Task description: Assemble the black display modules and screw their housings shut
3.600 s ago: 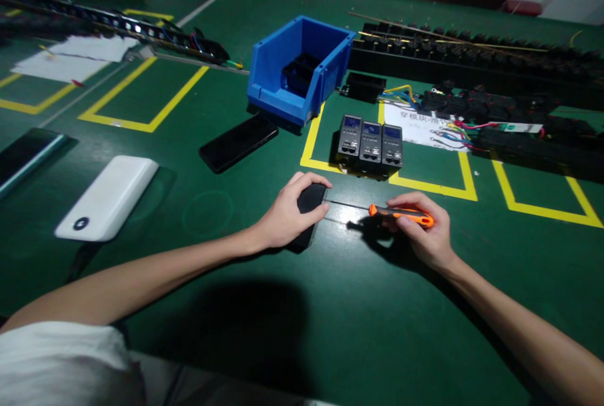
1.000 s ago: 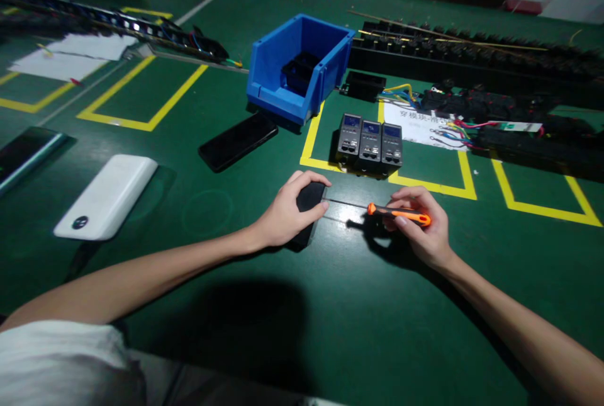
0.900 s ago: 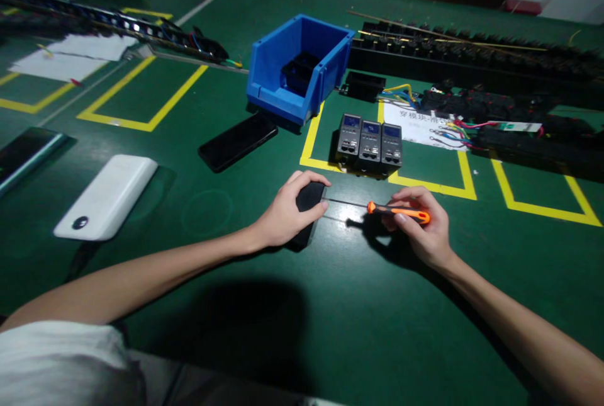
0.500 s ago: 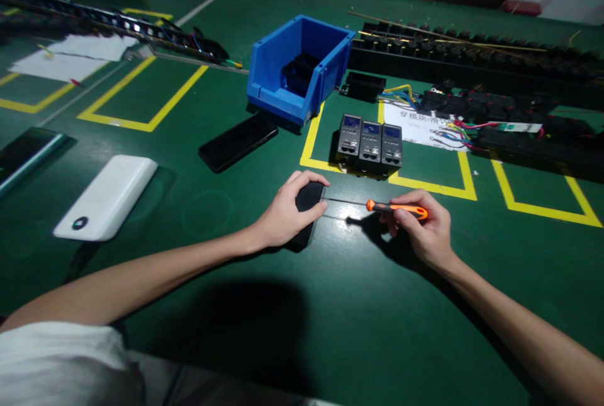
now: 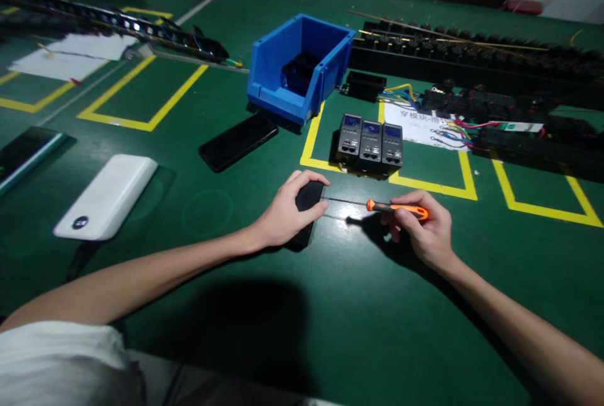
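My left hand [image 5: 295,208] is wrapped round a small black block [image 5: 302,240] on the green table [image 5: 368,318]. Between the fingers of my right hand [image 5: 422,226] is a screwdriver [image 5: 399,209] with an orange and black handle. Its thin shaft points left, and the tip meets the right side of the block near my left thumb. Three grey modules [image 5: 370,140] with blue labels stand side by side beyond my hands. A black phone [image 5: 238,141] lies behind my left hand.
Farther back is a blue bin [image 5: 283,101] holding black parts. A white power bank [image 5: 106,197] and another phone [image 5: 28,157] lie at left. Black strips [image 5: 462,69] and wired black assemblies [image 5: 528,141] lie at right, by a printed sheet [image 5: 410,126].
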`<state>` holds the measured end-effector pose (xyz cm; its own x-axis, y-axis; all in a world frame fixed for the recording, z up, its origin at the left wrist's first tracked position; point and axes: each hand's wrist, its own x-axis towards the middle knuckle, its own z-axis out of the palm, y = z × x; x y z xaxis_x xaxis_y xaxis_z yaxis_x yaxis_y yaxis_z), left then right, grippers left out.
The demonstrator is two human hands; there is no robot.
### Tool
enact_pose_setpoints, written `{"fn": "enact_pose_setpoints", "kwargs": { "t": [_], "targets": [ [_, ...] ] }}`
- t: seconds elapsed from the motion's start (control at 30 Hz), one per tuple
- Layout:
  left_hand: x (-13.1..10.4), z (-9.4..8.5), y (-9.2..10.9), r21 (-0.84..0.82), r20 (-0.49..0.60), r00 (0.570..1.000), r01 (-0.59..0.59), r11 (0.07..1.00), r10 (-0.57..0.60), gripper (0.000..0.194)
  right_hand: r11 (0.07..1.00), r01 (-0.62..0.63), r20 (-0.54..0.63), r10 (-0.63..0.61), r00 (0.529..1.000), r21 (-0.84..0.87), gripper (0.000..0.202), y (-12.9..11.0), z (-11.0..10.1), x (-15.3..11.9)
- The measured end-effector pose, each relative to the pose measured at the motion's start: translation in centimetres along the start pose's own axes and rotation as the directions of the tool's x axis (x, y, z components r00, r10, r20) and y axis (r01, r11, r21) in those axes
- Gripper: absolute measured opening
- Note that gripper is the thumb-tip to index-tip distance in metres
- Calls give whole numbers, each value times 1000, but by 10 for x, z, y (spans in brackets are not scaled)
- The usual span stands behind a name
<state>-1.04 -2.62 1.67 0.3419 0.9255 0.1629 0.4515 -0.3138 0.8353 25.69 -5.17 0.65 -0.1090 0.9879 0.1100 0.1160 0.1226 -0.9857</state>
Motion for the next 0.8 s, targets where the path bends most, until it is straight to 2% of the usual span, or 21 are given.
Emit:
{"fn": "enact_pose_setpoints", "kwargs": {
  "t": [0.8],
  "targets": [
    [0, 0, -1, -9, -1, 1000, -11, 1000, 11, 28, 1000, 11, 5, -12, 1000, 29, 14, 1, 0, 1]
  ]
}}
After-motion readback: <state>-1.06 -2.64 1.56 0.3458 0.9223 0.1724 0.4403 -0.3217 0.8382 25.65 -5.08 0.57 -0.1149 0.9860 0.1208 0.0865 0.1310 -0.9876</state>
